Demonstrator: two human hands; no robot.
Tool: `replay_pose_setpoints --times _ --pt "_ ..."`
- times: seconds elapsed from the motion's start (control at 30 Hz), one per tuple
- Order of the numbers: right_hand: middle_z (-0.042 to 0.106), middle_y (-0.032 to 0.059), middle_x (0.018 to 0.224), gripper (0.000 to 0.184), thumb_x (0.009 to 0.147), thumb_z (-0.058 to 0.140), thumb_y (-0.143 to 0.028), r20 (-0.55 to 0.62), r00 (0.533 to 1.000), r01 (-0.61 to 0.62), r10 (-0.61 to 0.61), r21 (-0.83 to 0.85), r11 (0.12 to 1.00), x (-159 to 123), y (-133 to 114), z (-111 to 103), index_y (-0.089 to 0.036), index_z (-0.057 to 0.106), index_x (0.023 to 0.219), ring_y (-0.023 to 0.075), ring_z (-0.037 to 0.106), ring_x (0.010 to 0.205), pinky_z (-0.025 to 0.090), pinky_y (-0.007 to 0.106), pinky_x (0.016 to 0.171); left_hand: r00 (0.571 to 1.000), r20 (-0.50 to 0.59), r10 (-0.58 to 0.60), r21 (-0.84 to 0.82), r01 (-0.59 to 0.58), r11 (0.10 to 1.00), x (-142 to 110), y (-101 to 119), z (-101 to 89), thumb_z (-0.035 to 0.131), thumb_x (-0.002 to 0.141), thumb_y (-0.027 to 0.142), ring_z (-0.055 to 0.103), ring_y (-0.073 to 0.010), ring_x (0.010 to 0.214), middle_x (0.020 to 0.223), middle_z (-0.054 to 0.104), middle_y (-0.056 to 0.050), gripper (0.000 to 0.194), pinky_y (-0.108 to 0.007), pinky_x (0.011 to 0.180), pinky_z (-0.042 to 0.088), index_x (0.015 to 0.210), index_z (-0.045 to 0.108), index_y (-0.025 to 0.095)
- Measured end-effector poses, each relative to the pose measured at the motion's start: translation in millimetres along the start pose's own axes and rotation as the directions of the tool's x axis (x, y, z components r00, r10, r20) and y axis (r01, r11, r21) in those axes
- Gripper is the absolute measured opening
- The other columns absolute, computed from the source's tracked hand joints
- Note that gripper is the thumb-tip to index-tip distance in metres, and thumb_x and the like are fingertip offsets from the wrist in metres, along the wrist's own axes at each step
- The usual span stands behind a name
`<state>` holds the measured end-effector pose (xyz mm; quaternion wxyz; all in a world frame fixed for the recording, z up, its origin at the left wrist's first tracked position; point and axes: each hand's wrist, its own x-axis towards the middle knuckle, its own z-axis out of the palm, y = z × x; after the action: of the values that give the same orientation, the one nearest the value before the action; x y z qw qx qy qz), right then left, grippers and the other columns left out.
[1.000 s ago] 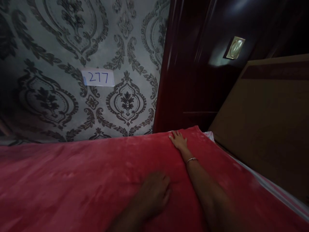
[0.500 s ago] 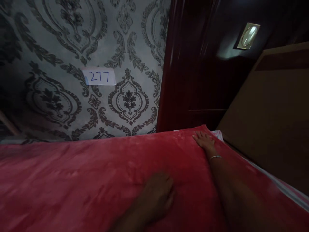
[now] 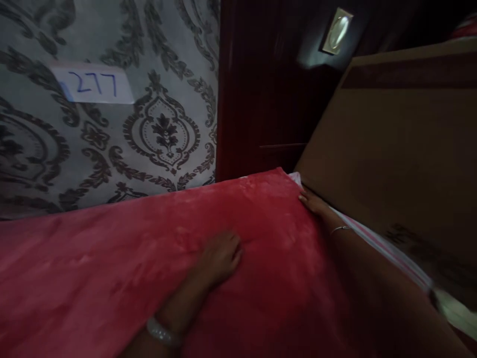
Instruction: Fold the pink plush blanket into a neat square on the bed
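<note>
A red plush blanket [image 3: 149, 238] covers the bed-like surface in front of me. My left hand [image 3: 220, 256] is curled into a fist and rests on the middle of the blanket, with nothing visible in it. Over at the blanket's right edge, close to its far corner, lies my right hand [image 3: 314, 201]. Its fingers reach along the edge with the thumb apart, and part of them is dim. Beneath the blanket, a white and pink striped cloth [image 3: 387, 253] shows along the right side.
A large cardboard box [image 3: 395, 149] stands tight against the right side. Behind the far edge are a patterned wallpaper wall [image 3: 164, 134] with a paper label [image 3: 97, 84] reading 277, and a dark red wooden panel [image 3: 261, 99] with a bright metal fitting [image 3: 337, 31].
My right hand has slid from flat on the blanket's top near the corner to its right edge. The left fist stays on the blanket. The view has turned right.
</note>
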<state>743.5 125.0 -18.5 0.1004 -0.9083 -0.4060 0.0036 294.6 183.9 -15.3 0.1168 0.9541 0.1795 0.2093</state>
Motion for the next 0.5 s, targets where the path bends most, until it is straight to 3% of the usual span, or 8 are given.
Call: replay_pose_setpoints --times 0.13,0.33,0.5 --pt "0.067 0.0151 0.131 0.050 0.103 0.034 -0.036 -0.072 0.990 -0.117 0.118 0.017 0.993 -70 43 -17 -0.014 0.059 0.141 0.0278 0.063 0.121 0.049 0.033 0.096 1.000 0.009 0.002 -0.016 -0.002 1.000 4 -4 -0.8 0.043 0.097 0.029 0.058 -0.0218 0.084 0.086 0.062 -0.007 0.021 -0.035 0.078 0.044 0.087 0.059 0.020" --pt "0.073 0.0148 0.119 0.039 0.098 0.044 -0.029 -0.155 0.950 -0.269 0.270 0.032 0.963 -178 92 -35 -0.015 0.074 0.118 0.0261 0.069 0.106 0.049 0.028 0.084 1.000 0.022 -0.018 -0.020 0.018 1.000 10 -10 -0.3 0.041 0.096 0.036 0.061 -0.0237 0.087 0.093 0.067 -0.009 0.028 -0.037 0.082 0.047 0.091 0.062 0.020" --pt "0.074 0.0172 0.111 0.038 0.098 0.046 -0.032 -0.164 0.918 -0.362 0.361 0.026 0.932 -227 110 -43 -0.013 0.075 0.114 0.0258 0.070 0.102 0.049 0.028 0.081 0.998 0.031 -0.045 0.062 0.043 0.997 17 -2 -4.4 0.040 0.095 0.036 0.062 -0.0263 0.086 0.090 0.066 -0.011 0.028 -0.040 0.082 0.048 0.087 0.061 0.019"
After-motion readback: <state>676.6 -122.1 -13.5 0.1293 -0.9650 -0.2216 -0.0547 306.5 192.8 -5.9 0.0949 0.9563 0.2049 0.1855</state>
